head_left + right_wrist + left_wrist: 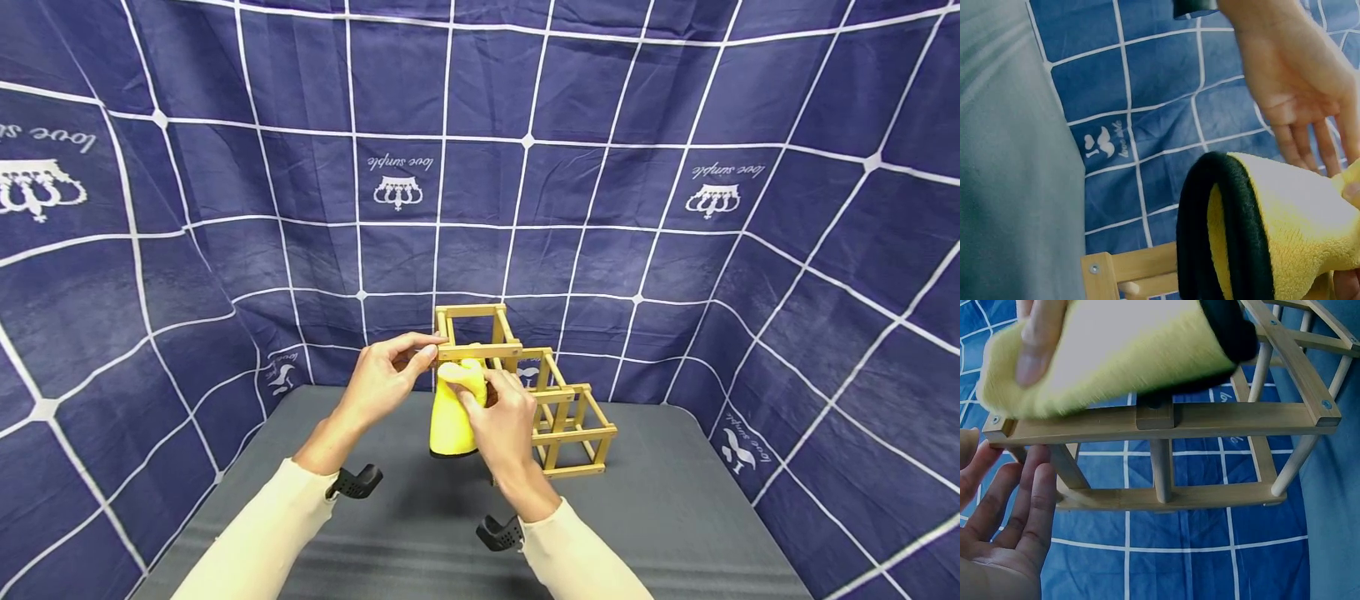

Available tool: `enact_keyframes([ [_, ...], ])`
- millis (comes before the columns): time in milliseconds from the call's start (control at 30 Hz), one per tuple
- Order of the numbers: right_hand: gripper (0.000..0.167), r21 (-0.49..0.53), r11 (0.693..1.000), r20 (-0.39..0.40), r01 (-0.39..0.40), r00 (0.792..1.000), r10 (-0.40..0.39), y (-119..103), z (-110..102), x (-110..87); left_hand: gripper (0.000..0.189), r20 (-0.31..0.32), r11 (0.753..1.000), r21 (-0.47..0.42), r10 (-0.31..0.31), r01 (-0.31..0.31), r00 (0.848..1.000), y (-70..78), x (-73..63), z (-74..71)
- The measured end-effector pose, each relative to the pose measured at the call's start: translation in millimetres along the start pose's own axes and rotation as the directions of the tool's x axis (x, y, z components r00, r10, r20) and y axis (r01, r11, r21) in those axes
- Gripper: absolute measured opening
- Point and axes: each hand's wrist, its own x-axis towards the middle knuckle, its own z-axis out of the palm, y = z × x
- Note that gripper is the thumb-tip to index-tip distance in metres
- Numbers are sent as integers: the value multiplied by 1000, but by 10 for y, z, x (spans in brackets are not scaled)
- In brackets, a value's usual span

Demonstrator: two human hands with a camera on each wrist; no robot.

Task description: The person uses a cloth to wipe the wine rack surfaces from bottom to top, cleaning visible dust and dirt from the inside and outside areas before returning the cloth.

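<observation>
A stepped wooden rack (480, 353) of slats and round dowels stands on the grey surface. At its upper left corner my left hand (386, 375) holds the frame between thumb and index finger; in the left wrist view the other left fingers (1040, 506) extend below the slat. My right hand (504, 421) grips a folded yellow cloth (452, 421) with a black border, which hangs in front of the rack's top tier. In the left wrist view the cloth (1129, 356) lies against the upper slat. The right wrist view shows the black-edged fold (1235, 231) up close.
The rack's lower tiers (573, 433) step down to the right. Dark blue fabric (480, 183) with a white grid hangs behind and on both sides of the grey surface (660, 500). Black wrist mounts (358, 482) sit on both forearms.
</observation>
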Motion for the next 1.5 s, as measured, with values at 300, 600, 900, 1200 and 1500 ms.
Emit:
enact_keyframes([
  [300,30,28,992,-108,126,987,-123,46,-397,16,26,-10,1000,9,-2,2,1000,4,-28,-10],
  [600,34,-39,947,-325,320,892,-314,50,-724,421,26,-6,1000,-4,2,-2,1000,-1,-36,-13],
  [900,40,-183,834,-2,521,848,-530,-32,-552,849,26,-14,1000,0,12,-12,1000,-7,-35,-4],
  [1200,51,-175,814,342,554,809,-478,-90,-277,805,25,-28,1000,-17,14,-15,1000,3,-28,9],
  [1500,50,-248,786,416,567,795,-442,-109,-298,850,25,-112,996,60,65,-58,992,33,-16,66],
])
